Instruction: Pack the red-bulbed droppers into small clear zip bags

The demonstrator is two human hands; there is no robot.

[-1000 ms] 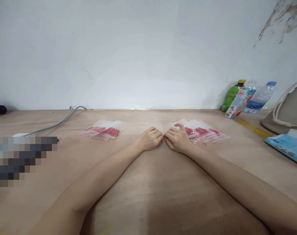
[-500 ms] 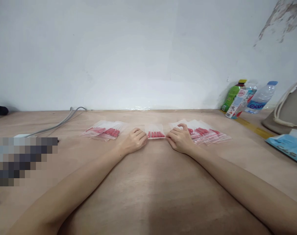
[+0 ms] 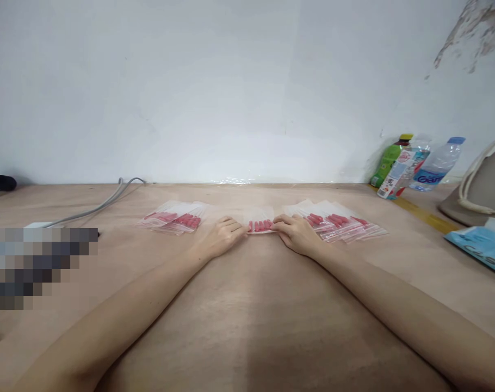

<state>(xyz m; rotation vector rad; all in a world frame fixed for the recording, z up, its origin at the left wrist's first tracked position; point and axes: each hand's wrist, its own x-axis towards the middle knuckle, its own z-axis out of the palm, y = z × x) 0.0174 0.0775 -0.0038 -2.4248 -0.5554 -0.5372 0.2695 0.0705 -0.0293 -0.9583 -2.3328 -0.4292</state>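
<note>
A small clear bag [image 3: 260, 215] with several red pieces in a row lies on the wooden table between my hands. My left hand [image 3: 226, 237] pinches its near left corner, fingers closed. At its near right corner my right hand [image 3: 295, 234] has its fingers closed on the edge. Overlapping clear bags with red contents [image 3: 337, 220] lie just right of my right hand, partly behind it. Another group of such bags [image 3: 174, 218] is spread out left of my left hand.
Bottles [image 3: 390, 163] and a printed carton [image 3: 398, 177] stand at the back right, near a blue packet [image 3: 480, 245] and a grey-beige item with a cord [image 3: 486, 188]. A grey cable [image 3: 100, 207] runs along the back left. A pixelated area covers the left edge.
My right hand's raised index finger has come down onto the bag's right side, and the hand has shifted slightly left. The view has moved a little.
</note>
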